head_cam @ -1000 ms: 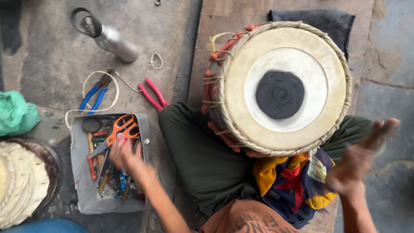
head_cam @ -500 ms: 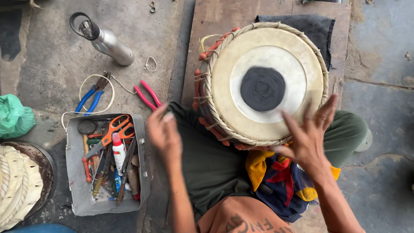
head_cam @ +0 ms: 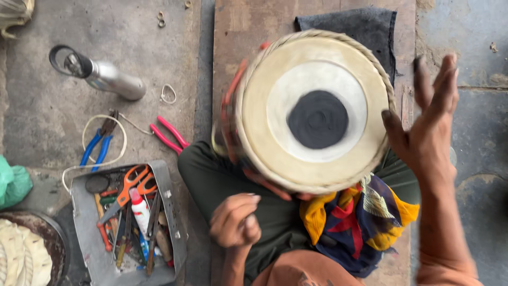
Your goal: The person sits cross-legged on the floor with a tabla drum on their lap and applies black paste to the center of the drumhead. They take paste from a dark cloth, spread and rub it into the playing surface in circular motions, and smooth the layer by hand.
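— Left hand (head_cam: 235, 220): out of the grey tool tray (head_cam: 174, 212) since a second ago, drawn back to the lap, fingers now curled into a loose fist.

— And no tool in its grip?

— Cannot tell; nothing visible between the fingers.

— Right hand (head_cam: 426, 124)?

— Off the drum's rim, lifted beside the drum (head_cam: 315, 111), palm open, fingers spread upward.

— Drum itself?

— Tilted more toward the camera, larger in view, black centre spot shifted right.
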